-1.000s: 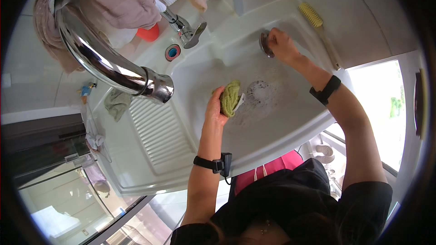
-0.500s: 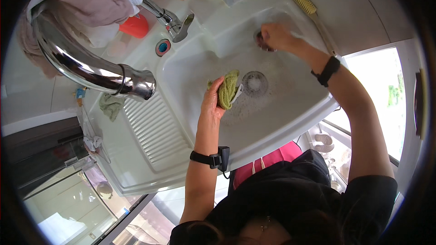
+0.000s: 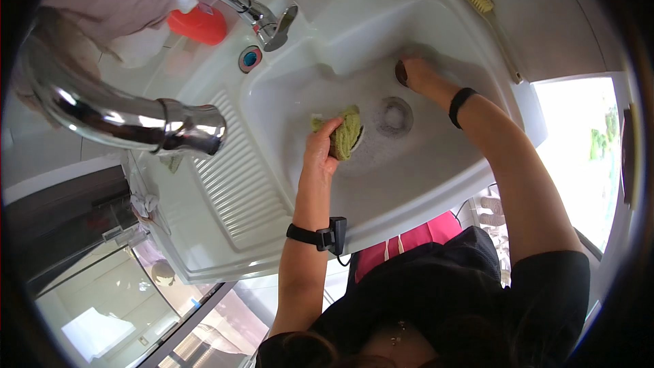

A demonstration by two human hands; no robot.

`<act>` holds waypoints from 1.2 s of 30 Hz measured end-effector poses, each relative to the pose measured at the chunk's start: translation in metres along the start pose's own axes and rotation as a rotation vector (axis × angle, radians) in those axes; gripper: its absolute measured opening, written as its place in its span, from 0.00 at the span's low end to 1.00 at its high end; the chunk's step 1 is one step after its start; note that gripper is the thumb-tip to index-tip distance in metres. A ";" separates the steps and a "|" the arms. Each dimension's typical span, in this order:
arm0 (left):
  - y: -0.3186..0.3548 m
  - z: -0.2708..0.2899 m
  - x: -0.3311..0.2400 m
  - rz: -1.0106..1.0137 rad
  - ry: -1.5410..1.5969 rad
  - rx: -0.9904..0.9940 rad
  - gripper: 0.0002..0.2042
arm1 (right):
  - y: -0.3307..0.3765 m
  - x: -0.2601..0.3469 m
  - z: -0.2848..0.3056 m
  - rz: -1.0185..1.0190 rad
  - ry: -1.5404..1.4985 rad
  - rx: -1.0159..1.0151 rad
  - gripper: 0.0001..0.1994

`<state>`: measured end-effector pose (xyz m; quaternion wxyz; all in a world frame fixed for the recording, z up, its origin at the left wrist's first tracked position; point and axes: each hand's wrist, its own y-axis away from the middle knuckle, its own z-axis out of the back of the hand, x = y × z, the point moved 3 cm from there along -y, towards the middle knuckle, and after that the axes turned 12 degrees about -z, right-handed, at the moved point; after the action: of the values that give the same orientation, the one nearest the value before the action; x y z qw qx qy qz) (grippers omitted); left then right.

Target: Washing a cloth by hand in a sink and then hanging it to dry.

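Observation:
In my left hand (image 3: 322,146) is a folded, wet green washcloth (image 3: 347,133), held over the left part of the white sink basin (image 3: 381,184). A white edge shows beside the cloth; I cannot tell what it belongs to. My right hand (image 3: 419,76) is low in the far right of the basin, its fingers closed around a dark, round-edged thing (image 3: 401,73). Most of that thing is hidden by the hand. Between the two hands lies the round drain (image 3: 393,117), with suds around it.
A large chrome spout (image 3: 191,128) reaches in from the left over the ribbed washboard (image 3: 235,170). Behind the basin are a chrome tap (image 3: 269,27) and a red bottle (image 3: 197,24). A long-handled brush (image 3: 487,17) rests along the right rim.
My right hand has come down and nearer to the drain with the dark thing. My left hand keeps its hold on the washcloth. The whole view has shifted slightly.

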<state>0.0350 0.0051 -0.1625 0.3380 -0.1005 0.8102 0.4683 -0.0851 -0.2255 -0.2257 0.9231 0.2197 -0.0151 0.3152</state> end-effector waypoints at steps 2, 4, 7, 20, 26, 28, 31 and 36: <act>0.003 -0.003 0.000 -0.012 0.045 -0.007 0.13 | 0.008 0.009 0.024 -0.096 -0.050 -0.031 0.17; 0.004 -0.007 -0.004 -0.036 0.093 -0.021 0.13 | 0.023 0.030 0.061 0.097 -0.660 -0.450 0.14; 0.012 0.002 -0.015 -0.073 0.281 -0.070 0.13 | 0.053 0.099 0.125 0.348 -0.924 -0.547 0.14; 0.045 -0.019 -0.046 -0.077 0.512 0.019 0.16 | 0.036 0.161 0.171 0.442 -1.173 -0.305 0.06; 0.053 -0.019 -0.059 -0.136 0.522 0.031 0.17 | 0.046 0.162 0.173 0.468 -1.146 -0.350 0.05; 0.056 -0.021 -0.062 -0.142 0.518 0.035 0.17 | 0.051 0.161 0.175 0.476 -1.132 -0.383 0.05; 0.058 -0.023 -0.062 -0.123 0.557 0.020 0.16 | 0.061 0.162 0.176 0.428 -1.090 -0.430 0.05; 0.055 -0.026 -0.063 -0.158 0.591 0.084 0.16 | 0.070 0.164 0.181 0.453 -1.022 -0.547 0.04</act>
<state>0.0437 0.0034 -0.0757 0.1267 -0.2809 0.8818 0.3570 0.0250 -0.1566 -0.0070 0.7321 0.0897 -0.5816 0.3430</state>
